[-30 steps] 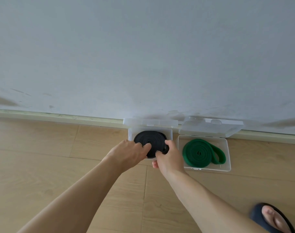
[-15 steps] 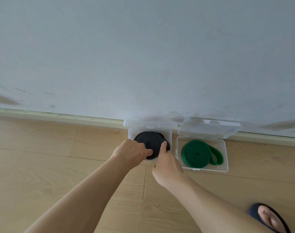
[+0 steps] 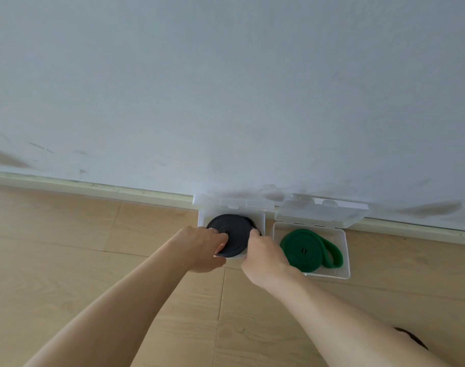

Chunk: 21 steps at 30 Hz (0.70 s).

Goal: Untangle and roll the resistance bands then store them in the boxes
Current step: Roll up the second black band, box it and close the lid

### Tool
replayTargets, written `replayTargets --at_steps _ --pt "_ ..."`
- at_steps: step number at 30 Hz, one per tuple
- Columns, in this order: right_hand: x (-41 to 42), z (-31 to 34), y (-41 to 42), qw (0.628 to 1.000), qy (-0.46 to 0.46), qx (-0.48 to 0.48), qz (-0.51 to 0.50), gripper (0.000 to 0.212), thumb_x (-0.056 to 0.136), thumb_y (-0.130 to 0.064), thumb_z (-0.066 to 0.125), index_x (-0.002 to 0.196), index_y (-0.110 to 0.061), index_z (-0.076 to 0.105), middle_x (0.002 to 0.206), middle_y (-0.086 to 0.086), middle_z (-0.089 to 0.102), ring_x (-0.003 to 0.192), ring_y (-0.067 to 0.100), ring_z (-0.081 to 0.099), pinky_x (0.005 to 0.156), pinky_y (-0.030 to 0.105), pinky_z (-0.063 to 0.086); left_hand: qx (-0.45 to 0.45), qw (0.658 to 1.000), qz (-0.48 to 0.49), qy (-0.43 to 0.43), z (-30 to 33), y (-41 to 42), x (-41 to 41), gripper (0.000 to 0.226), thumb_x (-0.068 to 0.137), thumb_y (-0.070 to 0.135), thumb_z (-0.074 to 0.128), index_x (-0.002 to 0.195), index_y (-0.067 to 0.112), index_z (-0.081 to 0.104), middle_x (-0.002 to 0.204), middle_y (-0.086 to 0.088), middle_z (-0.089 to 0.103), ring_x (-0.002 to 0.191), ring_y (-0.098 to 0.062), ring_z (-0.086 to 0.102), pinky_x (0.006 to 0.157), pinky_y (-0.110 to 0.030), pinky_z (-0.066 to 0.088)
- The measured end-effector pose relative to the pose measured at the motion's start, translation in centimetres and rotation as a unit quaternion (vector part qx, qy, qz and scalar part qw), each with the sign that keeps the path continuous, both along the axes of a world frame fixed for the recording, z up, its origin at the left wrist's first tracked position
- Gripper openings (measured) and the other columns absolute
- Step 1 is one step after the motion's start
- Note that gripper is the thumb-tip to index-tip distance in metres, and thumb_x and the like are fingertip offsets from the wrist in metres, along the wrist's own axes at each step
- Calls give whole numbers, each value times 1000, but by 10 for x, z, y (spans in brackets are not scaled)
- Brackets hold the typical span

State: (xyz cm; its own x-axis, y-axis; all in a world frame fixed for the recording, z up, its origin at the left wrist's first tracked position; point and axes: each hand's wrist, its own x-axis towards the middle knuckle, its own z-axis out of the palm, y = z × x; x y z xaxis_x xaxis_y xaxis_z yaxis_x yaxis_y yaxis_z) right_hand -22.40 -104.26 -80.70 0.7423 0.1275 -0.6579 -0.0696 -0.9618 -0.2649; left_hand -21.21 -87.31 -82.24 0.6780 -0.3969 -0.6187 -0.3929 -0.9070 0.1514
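Since half a second ago: right hand shifted slightly right along the coil's edge, fingertips now at the right rim of the black band; left hand little changed. Foot at lower right now nearly out of view.

Black band rolled into a flat coil, lying inside the left clear box, lid open and leaning against the wall. Left hand curled over the coil's left and near edge, thumb on top near the centre, gripping it. Right hand with fingers bent, pinching or pressing the coil's right edge; exact contact hidden by the knuckles.

Green band rolled, loose loop trailing to the right, lying in the right clear box, lid up. Boxes just beside each other on the wooden floor, against the skirting.
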Motion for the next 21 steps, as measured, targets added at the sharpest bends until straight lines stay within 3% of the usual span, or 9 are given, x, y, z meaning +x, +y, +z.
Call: replayTargets --at_steps 3,5,8,11,13,15,18,21 --pt "1 4 -8 1000 -3 14 -12 33 99 -2 48 131 -6 39 92 7 55 80 29 61 55 34 41 -47 997 2 -62 -6 12 -16 27 102 51 45 112 26 50 112 7 59 105 -18 54 97 -34 42" --pt "3 6 -13 1000 -3 9 -7 48 99 -4 49 143 -7 31 86 5 57 72 25 62 51 32 42 -99 991 13 -92 -6 25 -23 27 98 51 52 113 29 50 111 11 56 107 -15 51 102 -33 41" --pt "5 11 -23 999 -31 16 -12 61 100 -8 50 154 -8 22 79 1 57 61 18 55 47 29 38 -156 968 51 -188 2 46 -26 36 87 50 66 111 27 51 108 11 57 102 -15 56 94 -34 49" --pt "9 21 -33 983 -166 52 -59 51 97 -7 52 145 -6 35 104 10 62 80 27 62 61 36 48 -178 924 135 -312 16 58 -24 65 72 47 83 120 17 51 116 0 54 99 -23 58 86 -39 54" --pt "13 22 -39 958 -270 73 -61 51 90 1 57 139 -2 44 117 16 57 97 35 61 74 40 50 -156 918 139 -338 23 58 -20 93 65 49 87 140 13 45 136 -7 48 117 -30 54 99 -44 51" --pt "15 21 -42 948 -310 73 -20 60 83 5 62 140 0 47 114 18 58 101 37 58 81 45 53 -125 932 104 -323 26 53 -14 108 65 57 85 151 14 38 148 -9 45 132 -31 48 114 -46 42" --pt "11 19 -46 950 -303 56 58 60 77 6 65 135 0 53 107 15 60 96 37 59 79 51 55 -102 948 47 -298 20 40 -9 91 68 62 82 138 15 49 131 -3 57 123 -27 56 115 -43 41" --pt "4 14 -46 953 -288 52 82 32 70 8 70 100 -3 65 101 10 57 90 34 58 71 44 53 -89 961 4 -260 7 33 -13 70 64 62 83 114 19 60 115 -2 62 104 -26 64 101 -39 51"
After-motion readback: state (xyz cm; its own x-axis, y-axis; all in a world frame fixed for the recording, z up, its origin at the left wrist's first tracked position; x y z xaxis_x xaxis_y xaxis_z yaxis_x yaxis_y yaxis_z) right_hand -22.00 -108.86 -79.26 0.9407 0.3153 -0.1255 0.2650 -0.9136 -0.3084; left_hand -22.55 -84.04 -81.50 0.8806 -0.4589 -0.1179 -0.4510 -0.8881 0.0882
